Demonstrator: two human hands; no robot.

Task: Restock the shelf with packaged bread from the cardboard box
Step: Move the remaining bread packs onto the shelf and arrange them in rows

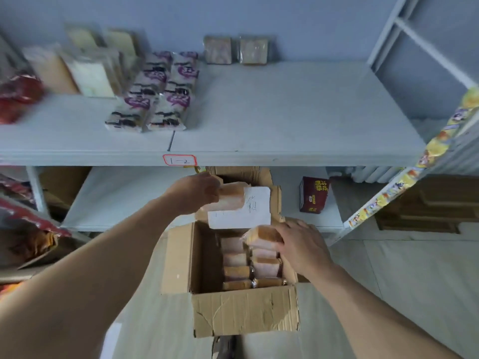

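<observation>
An open cardboard box stands on the floor below the white shelf. Several packaged bread slices lie in rows inside it. My left hand grips one bread pack, lifted above the box's far flap, just under the shelf's front edge. My right hand holds a second bread pack at the top of the box, fingers curled over it. Two clear bread packs stand at the back of the shelf.
Purple-labelled packs, pale loaves and a red bag fill the shelf's left half. A dark red carton sits on the lower shelf. A paper note is stuck on the box flap. A shelf label marks the edge.
</observation>
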